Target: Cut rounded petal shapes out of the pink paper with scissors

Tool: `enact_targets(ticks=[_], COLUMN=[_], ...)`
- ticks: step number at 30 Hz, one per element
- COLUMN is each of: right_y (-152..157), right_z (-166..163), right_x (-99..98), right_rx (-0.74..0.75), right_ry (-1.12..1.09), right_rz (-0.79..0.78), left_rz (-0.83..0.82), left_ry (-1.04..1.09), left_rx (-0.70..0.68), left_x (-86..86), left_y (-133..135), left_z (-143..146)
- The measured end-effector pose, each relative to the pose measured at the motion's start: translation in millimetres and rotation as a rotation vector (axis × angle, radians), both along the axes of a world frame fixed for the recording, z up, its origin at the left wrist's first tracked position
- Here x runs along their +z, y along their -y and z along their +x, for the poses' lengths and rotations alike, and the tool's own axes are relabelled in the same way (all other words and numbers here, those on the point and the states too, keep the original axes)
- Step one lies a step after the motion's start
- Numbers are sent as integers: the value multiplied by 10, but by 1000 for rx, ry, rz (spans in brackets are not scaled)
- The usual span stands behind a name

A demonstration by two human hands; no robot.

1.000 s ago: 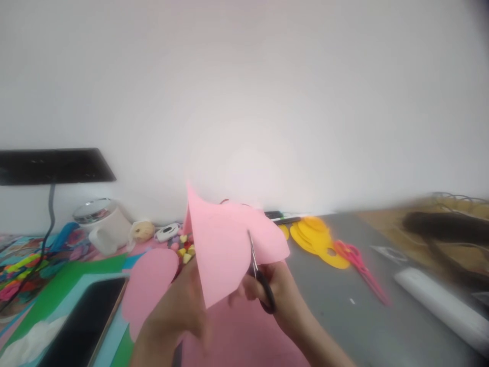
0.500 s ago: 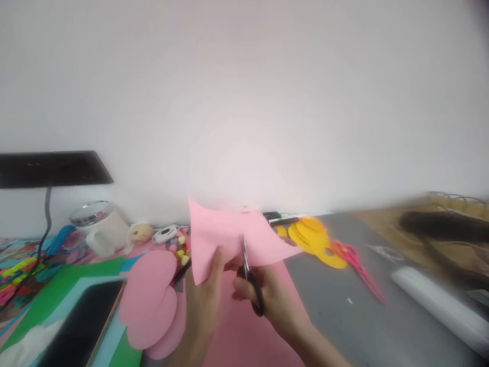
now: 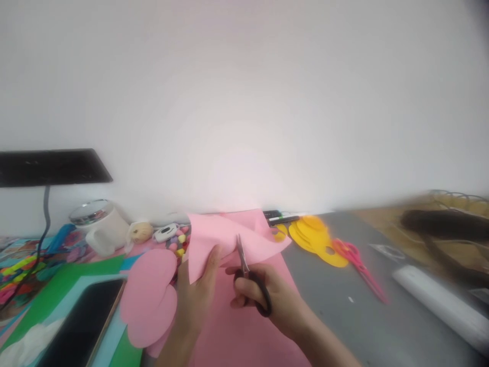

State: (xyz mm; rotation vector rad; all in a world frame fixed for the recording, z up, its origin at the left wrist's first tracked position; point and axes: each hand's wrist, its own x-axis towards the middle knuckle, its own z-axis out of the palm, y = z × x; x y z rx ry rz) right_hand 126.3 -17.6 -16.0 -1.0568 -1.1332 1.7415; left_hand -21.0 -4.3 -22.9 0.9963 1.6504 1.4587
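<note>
My left hand (image 3: 198, 298) grips a sheet of pink paper (image 3: 217, 239) from below and holds it up over the table. My right hand (image 3: 267, 298) is closed round the black handles of a pair of scissors (image 3: 250, 278), whose blades point up into the lower edge of the pink paper. Under both hands lies a larger pink sheet (image 3: 244, 331). Just left of my left hand rest pink rounded cut-outs (image 3: 148, 295).
Yellow cut-outs (image 3: 317, 237) and pink scissors (image 3: 357, 265) lie on the grey mat to the right, with a white roll (image 3: 439, 306) further right. At left are a dark tablet (image 3: 82, 326), green paper (image 3: 64, 280), a white mug (image 3: 103, 227), small coloured pieces (image 3: 179, 244) and pens (image 3: 280, 218).
The held pink sheet has dropped lower and flattened out from standing upright. My left hand shifted along it, and the scissors moved slightly left with their blades in its edge.
</note>
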Motion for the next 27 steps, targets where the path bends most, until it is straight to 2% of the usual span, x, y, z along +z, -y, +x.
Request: enact_targets(ticks=[5, 9, 13, 20, 27], right_y=[-20, -24, -26, -33, -20], right_z=[27, 30, 33, 44, 53], right_x=[8, 17, -1, 24, 49], right_rx=[-30, -22, -9, 31, 48], right_ry=[56, 38, -3, 3, 0], right_rz=[19, 57, 120, 103, 18], left_rz=[91, 14, -62, 63, 54], left_ry=[98, 73, 52, 169, -61], left_rx=[-56, -109, -56, -138, -82], left_x=[-56, 24, 45, 6, 108], left_y=[18, 22, 17, 3, 67], left_z=[-29, 5, 9, 35, 15])
